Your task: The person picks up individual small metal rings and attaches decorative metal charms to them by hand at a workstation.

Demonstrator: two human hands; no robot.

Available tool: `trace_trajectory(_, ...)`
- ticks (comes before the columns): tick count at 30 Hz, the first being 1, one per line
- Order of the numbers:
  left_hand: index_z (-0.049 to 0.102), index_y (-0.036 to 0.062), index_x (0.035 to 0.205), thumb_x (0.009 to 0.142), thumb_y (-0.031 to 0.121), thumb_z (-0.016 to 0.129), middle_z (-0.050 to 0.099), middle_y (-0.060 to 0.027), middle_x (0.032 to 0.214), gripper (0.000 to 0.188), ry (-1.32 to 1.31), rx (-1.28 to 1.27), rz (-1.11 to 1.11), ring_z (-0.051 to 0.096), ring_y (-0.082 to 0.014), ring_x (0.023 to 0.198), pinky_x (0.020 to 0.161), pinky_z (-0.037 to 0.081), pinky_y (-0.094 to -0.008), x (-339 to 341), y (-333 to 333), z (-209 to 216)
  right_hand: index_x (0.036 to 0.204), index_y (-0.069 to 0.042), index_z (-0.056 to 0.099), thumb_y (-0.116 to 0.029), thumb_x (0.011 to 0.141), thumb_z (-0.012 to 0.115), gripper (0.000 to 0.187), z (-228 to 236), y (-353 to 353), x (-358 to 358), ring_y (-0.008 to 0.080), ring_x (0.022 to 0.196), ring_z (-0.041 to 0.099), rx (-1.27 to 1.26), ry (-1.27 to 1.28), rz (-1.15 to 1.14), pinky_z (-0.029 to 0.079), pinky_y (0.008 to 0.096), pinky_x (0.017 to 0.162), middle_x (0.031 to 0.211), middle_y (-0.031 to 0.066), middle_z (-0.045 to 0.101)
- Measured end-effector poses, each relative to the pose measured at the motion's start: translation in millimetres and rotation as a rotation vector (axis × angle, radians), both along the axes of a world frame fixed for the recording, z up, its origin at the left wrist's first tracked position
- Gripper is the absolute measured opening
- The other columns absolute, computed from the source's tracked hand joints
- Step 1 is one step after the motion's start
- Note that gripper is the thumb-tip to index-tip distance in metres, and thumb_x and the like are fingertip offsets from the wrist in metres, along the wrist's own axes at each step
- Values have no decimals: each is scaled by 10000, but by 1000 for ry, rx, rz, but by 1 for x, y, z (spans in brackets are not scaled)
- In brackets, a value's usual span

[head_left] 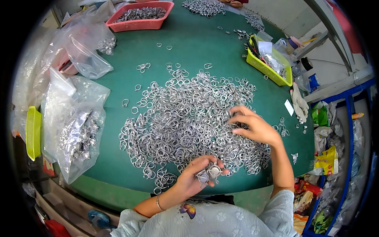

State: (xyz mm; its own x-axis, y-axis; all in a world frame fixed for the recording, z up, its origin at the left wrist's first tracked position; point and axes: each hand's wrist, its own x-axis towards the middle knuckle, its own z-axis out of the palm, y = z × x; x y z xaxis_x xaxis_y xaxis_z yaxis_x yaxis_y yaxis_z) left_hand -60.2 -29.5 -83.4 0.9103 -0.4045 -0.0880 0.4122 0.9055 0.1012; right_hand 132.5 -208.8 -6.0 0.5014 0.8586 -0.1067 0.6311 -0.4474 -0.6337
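A broad heap of small silver-grey metal rings [173, 110] covers the middle of a green tabletop [130, 47]. Near the front edge, my left hand [193, 176] is curled, palm up, around a cluster of metal rings [209, 173], some with round flat faces. My right hand [252, 125] hovers at the right side of the heap with its fingers bent and spread. Its fingertips reach the rings there, and no ring shows clearly between them.
Clear plastic bags [75, 130] with metal pieces lie on the left beside a yellow-green basket [33, 132]. A pink tray [140, 15] of metal parts stands at the back left. At the right are a yellow-green basket [272, 69] with tools, a glove [299, 100] and a blue shelf frame [349, 130].
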Motion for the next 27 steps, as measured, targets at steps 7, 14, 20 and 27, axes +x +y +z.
trace_trajectory(7, 485, 97, 1245, 969, 377, 372, 545, -115, 1006, 409, 184, 63, -68, 597, -268, 925, 470, 486, -246, 10, -3, 22, 932, -14, 646, -207, 793, 673, 239, -28, 31, 37, 269, 997, 533, 174, -263, -272, 388, 375, 906, 991, 96, 618)
trace_trajectory(14, 396, 94, 1334, 952, 292, 438, 541, -83, 1030, 432, 130, 284, -26, 577, -203, 910, 467, 423, -226, 6, 2, 19, 838, -3, 647, -103, 802, 643, 107, -31, 30, 27, 220, 778, 585, 352, -177, -486, 440, 339, 754, 818, 98, 632)
trace_trajectory(20, 400, 81, 1315, 934, 267, 488, 531, -133, 1203, 433, 283, 252, 88, 589, -217, 944, 474, 441, -236, 12, 1, 31, 847, -1, 653, -58, 755, 669, 109, 21, 40, -46, 221, 838, 613, 248, -171, 166, 474, 335, 778, 858, 89, 654)
trace_trajectory(27, 521, 89, 1152, 931, 341, 494, 545, -163, 1125, 336, 103, 126, -13, 581, -218, 858, 443, 422, -229, 13, 4, 13, 932, 13, 643, -217, 810, 653, 261, -56, 52, 38, 279, 952, 536, 169, -403, -255, 389, 393, 897, 909, 115, 618)
